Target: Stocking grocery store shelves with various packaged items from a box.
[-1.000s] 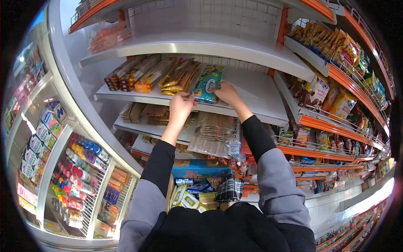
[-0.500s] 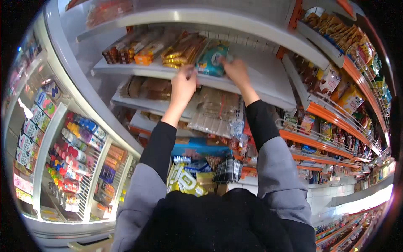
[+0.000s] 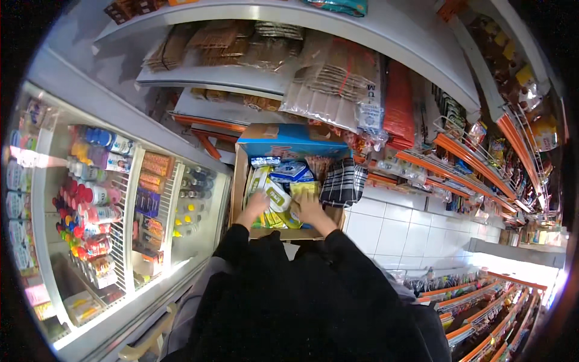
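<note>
Below the shelves stands an open cardboard box point(image 3: 239, 181) with a blue flap, holding several packets. A green and white soft pack point(image 3: 278, 196), looking like wipes, lies tilted at its front. My left hand point(image 3: 258, 204) is at the pack's left edge, its fingers blurred. At the right edge is my right hand point(image 3: 310, 211), next to a yellow-olive packet point(image 3: 306, 188); its fingers are smeared too, so the grip is unclear. Behind lie blue and white packets point(image 3: 291, 171). A black and white checked cloth item point(image 3: 345, 183) hangs over the box's right side.
Above the box, a shelf point(image 3: 211, 75) carries brown paper bags point(image 3: 344, 69) in clear plastic. A teal packet point(image 3: 344, 6) sits on the higher shelf. To the left is a lit fridge point(image 3: 136, 199) with bottles; orange-edged racks point(image 3: 470, 166) run along the right.
My hands have left the teal packet on the upper shelf and come down into the cardboard box. The view has tilted downward, so the upper shelf is now at the top edge.
</note>
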`<state>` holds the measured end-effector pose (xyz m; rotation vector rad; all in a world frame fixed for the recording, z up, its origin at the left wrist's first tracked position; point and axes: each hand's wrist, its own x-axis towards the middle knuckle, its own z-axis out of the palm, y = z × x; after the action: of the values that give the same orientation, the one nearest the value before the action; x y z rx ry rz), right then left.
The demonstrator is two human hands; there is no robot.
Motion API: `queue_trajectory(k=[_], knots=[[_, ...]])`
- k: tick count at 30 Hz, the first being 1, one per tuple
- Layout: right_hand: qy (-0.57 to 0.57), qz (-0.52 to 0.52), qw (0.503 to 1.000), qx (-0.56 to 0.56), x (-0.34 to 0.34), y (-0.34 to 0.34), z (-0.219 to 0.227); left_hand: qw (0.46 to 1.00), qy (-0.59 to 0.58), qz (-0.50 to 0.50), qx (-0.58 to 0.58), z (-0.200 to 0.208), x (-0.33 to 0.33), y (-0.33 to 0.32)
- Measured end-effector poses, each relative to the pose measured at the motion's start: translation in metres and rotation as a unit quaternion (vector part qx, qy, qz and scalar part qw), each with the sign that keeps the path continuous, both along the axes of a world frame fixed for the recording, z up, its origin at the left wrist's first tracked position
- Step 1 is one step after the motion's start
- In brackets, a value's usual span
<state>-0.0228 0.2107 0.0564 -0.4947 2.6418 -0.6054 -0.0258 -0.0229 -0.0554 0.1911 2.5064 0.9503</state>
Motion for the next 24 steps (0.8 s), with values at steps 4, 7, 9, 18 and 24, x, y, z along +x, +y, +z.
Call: queue_trajectory(k=[4, 7, 9, 18, 24], knots=[[-0.166, -0.133, 0.975, -0.071, 0.055, 0.036, -0.074, 0.931, -0.301, 0.120, -0.170, 0.011, 0.039, 0.060], [-0.195, -0.202, 0.955, -0.098, 0.032, 0.031, -0.051, 0.916, -0.362, 0.142, -0.096, 0.029, 0.022, 0.054], [-0.189, -0.202, 0.950, -0.146, 0.019, 0.031, -0.058, 0.916, -0.378, 0.104, -0.085, 0.020, 0.017, 0.048], [-0.319, -0.142, 0.917, -0.195, -0.001, 0.007, -0.025, 0.960, -0.106, -0.053, -0.253, -0.043, 0.041, 0.026], [-0.277, -0.236, 0.858, -0.364, -0.003, 0.038, 0.013, 0.945, -0.230, 0.045, -0.226, 0.011, 0.022, 0.051]])
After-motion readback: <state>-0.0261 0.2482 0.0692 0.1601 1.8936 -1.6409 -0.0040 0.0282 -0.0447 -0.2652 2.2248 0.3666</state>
